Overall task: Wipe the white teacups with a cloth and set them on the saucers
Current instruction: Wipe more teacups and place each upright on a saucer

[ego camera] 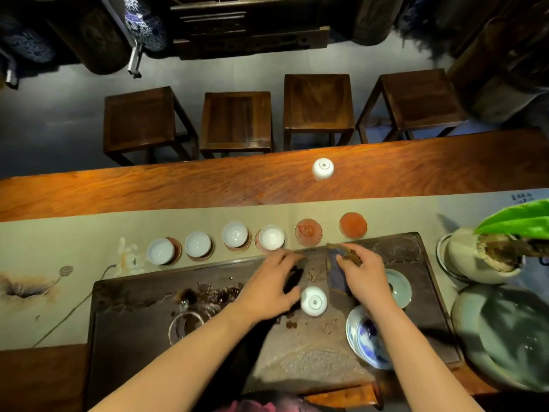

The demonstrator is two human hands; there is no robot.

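Note:
Four white teacups stand upright on red-brown saucers in a row: the leftmost cup (pixel 160 251), a second cup (pixel 198 244), a third cup (pixel 235 234) and a fourth cup (pixel 271 237). Two empty saucers (pixel 308 232) (pixel 353 225) lie to their right. One upside-down teacup (pixel 314 301) sits on the dark tea tray (pixel 142 316); another upside-down cup (pixel 323 168) stands on the far wooden tabletop. My left hand (pixel 267 289) hovers over the tray with fingers spread, thumb beside the upside-down cup. My right hand (pixel 361 272) pinches a dark cloth (pixel 338 278) just right of it.
A blue-and-white bowl (pixel 365 337) and a celadon dish (pixel 399 288) sit on the tray's right side under my right forearm. A metal strainer ring (pixel 187 322) and loose tea leaves (pixel 219 292) lie at left. A potted plant (pixel 487 257) and large celadon vessel (pixel 505 337) stand at right.

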